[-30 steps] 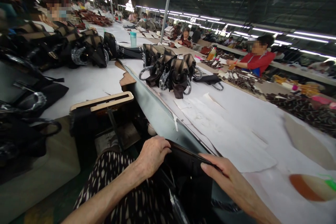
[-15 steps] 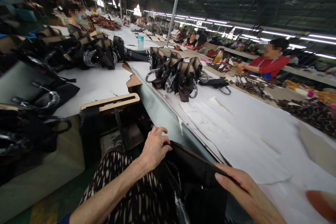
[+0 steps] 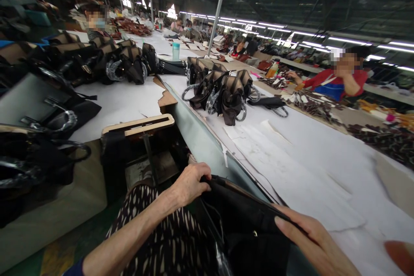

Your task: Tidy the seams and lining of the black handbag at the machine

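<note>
A black handbag lies tilted over my lap against the table edge, its top rim towards me. My left hand pinches the rim's left corner between thumb and curled fingers. At the rim's other end, my right hand grips the edge, thumb on the near face and fingers behind it. A plastic-wrapped handle hangs at the bag's lower left, and a small metal fitting shows on its front. The bag's lower part runs out of view.
Left of my lap stands a machine arm with a pale slotted frame. Black bags crowd the left table, and more bags stand on the white worktable. A metal pole rises behind. A person in red sits across, at right.
My left fingers have curled closer onto the bag's corner. The view has shifted slightly. Across the table, the person in red has raised a hand to the face.
</note>
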Tool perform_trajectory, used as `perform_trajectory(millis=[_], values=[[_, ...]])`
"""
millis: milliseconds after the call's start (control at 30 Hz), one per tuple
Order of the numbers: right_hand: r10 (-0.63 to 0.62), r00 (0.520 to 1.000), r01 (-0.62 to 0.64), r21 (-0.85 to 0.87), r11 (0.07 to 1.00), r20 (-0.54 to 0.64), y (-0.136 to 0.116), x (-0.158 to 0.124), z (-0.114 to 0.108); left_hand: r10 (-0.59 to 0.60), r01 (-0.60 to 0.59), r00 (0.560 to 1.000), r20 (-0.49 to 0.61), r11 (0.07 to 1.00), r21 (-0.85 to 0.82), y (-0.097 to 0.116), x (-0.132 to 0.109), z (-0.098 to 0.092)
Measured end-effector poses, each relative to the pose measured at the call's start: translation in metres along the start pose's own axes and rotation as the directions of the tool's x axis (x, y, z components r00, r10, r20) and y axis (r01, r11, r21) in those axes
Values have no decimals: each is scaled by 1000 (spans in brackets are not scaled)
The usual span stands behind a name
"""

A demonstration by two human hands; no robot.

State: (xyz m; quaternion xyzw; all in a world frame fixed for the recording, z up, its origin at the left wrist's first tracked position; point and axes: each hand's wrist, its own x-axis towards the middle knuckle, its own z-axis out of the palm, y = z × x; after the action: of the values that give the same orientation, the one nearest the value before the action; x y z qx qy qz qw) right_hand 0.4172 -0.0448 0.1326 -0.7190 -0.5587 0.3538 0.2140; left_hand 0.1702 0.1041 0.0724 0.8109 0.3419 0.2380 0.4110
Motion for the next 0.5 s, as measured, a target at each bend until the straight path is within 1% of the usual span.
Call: perform_trajectory(millis=[100, 200, 267, 367, 500], values=[[-17, 999, 16, 22, 1000, 37, -5, 1, 0, -17, 17, 1000, -7, 1000, 1, 2, -2, -1], [-26, 999, 25, 30, 999, 38, -11, 0, 0, -44, 45, 999, -23, 998, 43, 3, -4, 1], [-37, 999, 37, 20, 999, 26, -13, 0, 0, -36, 37, 999, -22, 997, 68, 3, -5, 1], [-44, 999, 44, -13, 999, -10, -12, 0, 0, -6, 5, 1000, 28, 999, 40, 3, -8, -1], [-48, 999, 48, -45, 998, -1, -11, 0, 2, -39, 42, 995, 89, 999, -33, 3, -13, -10]])
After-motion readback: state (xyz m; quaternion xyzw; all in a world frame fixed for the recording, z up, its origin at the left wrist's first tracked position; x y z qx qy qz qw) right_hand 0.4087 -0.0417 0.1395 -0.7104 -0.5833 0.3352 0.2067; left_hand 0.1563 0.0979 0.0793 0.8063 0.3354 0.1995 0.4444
